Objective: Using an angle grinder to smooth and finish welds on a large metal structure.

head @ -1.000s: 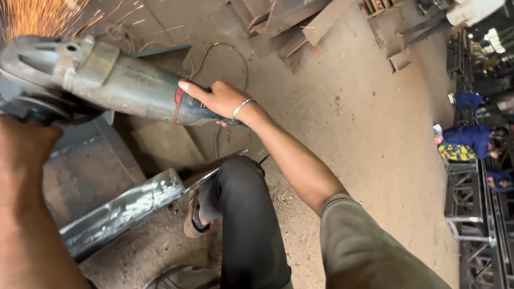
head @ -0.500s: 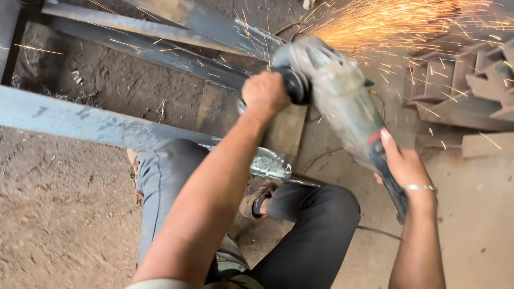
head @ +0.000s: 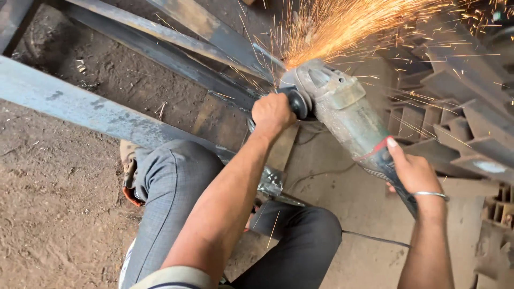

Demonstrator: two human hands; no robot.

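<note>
Here the person is crouching over a steel frame (head: 176,64) and working an angle grinder (head: 342,109) with both hands. The left hand (head: 273,113) is clenching the black side handle (head: 297,103), fingers closed right around it, at the near side of the grinder's head. The right hand (head: 409,171) is wrapping the rear of the grey body just past a red band, thumb lying along the top and fingers curled under; a thin metal bangle (head: 431,195) is sitting on that wrist. The grinder is lying tilted, its head up and away from the person, pressing down where the frame's bars are meeting, and a fan of orange sparks (head: 353,27) is shooting up and to the right from that spot. A long flat bar (head: 80,104) is running across the left side, passing over the person's left knee (head: 176,166). The right knee (head: 308,230), in dark trousers, is bending below the grinder. A black cord (head: 375,239) is trailing over the dirt floor (head: 48,214) near that knee. Stacked steel sections (head: 460,128) are lying off to the right, well apart from the hands.
</note>
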